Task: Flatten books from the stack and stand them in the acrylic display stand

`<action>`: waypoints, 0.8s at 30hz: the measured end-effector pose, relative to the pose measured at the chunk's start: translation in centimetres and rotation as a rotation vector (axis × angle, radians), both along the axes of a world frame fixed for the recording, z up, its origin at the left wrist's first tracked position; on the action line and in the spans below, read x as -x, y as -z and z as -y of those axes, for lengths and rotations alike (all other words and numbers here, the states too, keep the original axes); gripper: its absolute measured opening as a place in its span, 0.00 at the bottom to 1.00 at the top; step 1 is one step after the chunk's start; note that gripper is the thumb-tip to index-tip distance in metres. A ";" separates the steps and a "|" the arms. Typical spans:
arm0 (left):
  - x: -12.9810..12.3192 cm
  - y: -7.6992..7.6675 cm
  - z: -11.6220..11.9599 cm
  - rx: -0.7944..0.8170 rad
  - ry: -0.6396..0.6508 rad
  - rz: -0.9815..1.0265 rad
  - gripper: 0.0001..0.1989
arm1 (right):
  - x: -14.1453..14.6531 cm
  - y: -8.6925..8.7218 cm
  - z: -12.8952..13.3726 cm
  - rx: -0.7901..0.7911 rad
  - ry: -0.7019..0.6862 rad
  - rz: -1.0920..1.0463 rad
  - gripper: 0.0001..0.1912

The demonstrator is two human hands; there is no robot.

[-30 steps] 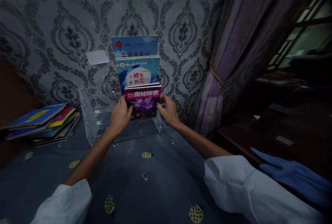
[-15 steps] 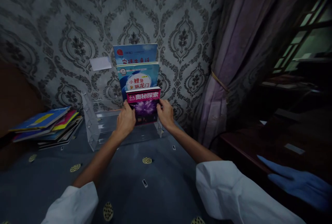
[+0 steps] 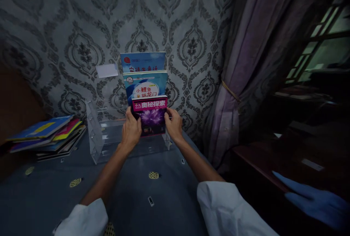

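Observation:
A purple and pink book (image 3: 150, 117) is held upright at its two side edges, my left hand (image 3: 131, 128) on the left and my right hand (image 3: 173, 124) on the right. It is at the right part of a clear acrylic rack (image 3: 95, 134); whether its lower edge rests on a tier cannot be told. Behind it stands a light blue book (image 3: 146, 83), and behind that a taller blue book (image 3: 143, 61). Both lower parts are hidden by the books in front.
Several books lie in a loose stack (image 3: 49, 134) left of the rack. A white label (image 3: 106, 70) is near the patterned wall. A tied curtain (image 3: 224, 119) hangs at the right, with a blue glove (image 3: 314, 199) on the dark furniture below.
The whole view has shifted slightly, with the rack and books a little lower in it. Both hands keep their hold on the purple and pink book, which shows little other movement.

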State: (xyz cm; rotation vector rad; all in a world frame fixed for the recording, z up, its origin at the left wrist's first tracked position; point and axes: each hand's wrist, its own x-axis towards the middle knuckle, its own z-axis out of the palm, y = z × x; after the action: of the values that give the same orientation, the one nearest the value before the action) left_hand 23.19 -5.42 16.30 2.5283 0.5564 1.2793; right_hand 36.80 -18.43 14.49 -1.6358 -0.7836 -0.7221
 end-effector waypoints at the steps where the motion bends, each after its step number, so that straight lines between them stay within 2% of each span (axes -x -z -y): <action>1: 0.0 0.1 0.0 0.004 -0.003 0.014 0.28 | 0.0 0.1 -0.2 -0.020 0.004 -0.007 0.17; 6: -0.1 0.5 0.0 0.010 -0.052 -0.009 0.18 | 0.3 0.5 -0.8 -0.113 0.033 0.011 0.18; 10: -0.1 0.7 0.2 -0.007 -0.085 -0.053 0.14 | 0.5 0.5 -0.8 -0.089 0.049 0.047 0.19; 15: -0.2 0.8 0.4 -0.030 -0.142 -0.111 0.14 | 0.6 0.6 -0.8 -0.066 0.054 0.025 0.21; 24: -0.1 0.6 0.3 -0.021 -0.137 -0.155 0.17 | 0.7 0.5 -0.7 -0.053 0.035 -0.019 0.22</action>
State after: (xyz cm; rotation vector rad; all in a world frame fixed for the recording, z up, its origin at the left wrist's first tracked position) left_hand 23.27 -5.72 15.66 2.6623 0.7651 1.1437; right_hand 36.13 -17.77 14.02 -1.6097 -0.7180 -0.7454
